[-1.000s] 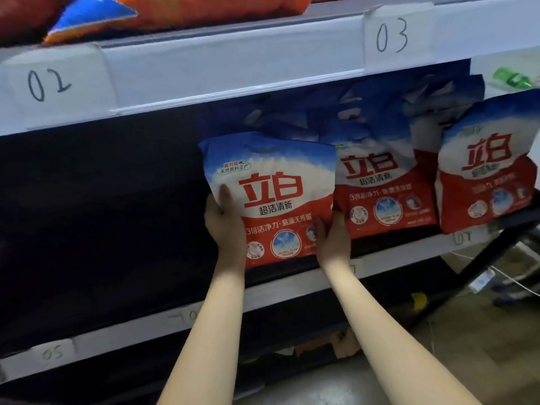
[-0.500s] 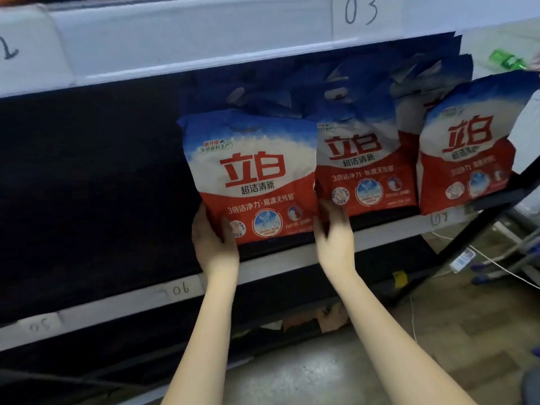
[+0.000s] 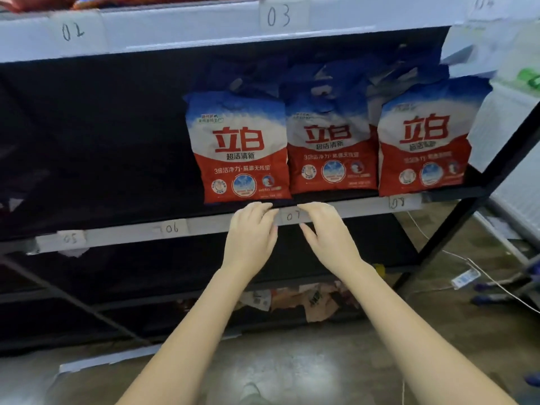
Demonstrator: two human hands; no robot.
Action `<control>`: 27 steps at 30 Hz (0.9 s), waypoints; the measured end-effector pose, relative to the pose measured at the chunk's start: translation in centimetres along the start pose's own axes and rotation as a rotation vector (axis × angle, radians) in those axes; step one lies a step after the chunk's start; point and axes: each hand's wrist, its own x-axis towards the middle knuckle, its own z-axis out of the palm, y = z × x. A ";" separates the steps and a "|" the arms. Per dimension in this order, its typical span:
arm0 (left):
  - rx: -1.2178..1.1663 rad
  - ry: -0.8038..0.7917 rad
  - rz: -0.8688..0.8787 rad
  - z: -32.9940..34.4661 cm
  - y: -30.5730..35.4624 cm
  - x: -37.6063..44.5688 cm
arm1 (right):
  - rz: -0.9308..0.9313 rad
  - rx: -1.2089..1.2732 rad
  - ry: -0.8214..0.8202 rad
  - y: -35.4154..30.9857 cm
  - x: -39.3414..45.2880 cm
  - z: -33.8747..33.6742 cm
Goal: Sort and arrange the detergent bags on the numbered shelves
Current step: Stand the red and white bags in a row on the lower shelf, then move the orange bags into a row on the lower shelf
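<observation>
Your left hand (image 3: 250,229) and right hand (image 3: 327,229) hover just below the front edge of the middle shelf (image 3: 204,226), side by side with the paper label "07" (image 3: 293,215) between them. Neither grip has anything in it: your fingers are loosely extended and relaxed, with fingertips near the shelf edge and just under the bags.

Three detergent bags stand upright in a row on that shelf. The left bag (image 3: 239,147) sits right above your left hand, and its right edge touches or slightly overlaps the middle bag (image 3: 331,147). The right bag (image 3: 426,141) stands a little apart from the middle one, above the label "08" (image 3: 398,202), and leans slightly outward at its top corner. All three look alike: a blue top band fading into white, large red characters on the white field, and a red lower half with white text and round blue-and-white emblems. The plastic is soft and slightly crinkled. Behind them you can make out more blue bag tops (image 3: 336,74), too dark to count.

Further left on the shelf edge are labels "06" (image 3: 171,228) and "05" (image 3: 71,238). The upper shelf rail (image 3: 175,27) carries "02" (image 3: 73,31) and "03" (image 3: 279,16).
</observation>
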 end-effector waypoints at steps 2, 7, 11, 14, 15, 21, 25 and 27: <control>0.016 0.094 0.061 -2.5 1.2 1.6 | -0.084 -0.012 0.049 -0.6 0.2 -3.1; 0.104 0.366 0.184 -10.3 3.9 7.2 | -0.314 -0.097 0.300 -2.9 3.1 -11.8; 0.209 0.505 0.222 -16.4 4.4 11.9 | -0.448 -0.100 0.469 -5.3 6.7 -18.6; 0.257 0.537 0.211 -20.1 3.4 15.4 | -0.498 -0.102 0.537 -6.4 10.2 -22.5; 0.274 0.535 0.194 -21.1 2.9 16.5 | -0.493 -0.113 0.541 -6.5 11.5 -23.5; 0.308 0.396 0.017 -23.5 -0.5 21.6 | -0.335 -0.199 0.352 -5.7 19.3 -26.2; 0.155 0.246 -0.115 -22.1 -2.0 26.0 | -0.180 -0.226 0.249 -4.9 24.1 -26.1; 0.161 0.251 -0.086 -21.8 -2.5 28.5 | -0.106 -0.205 0.218 -4.8 26.6 -25.9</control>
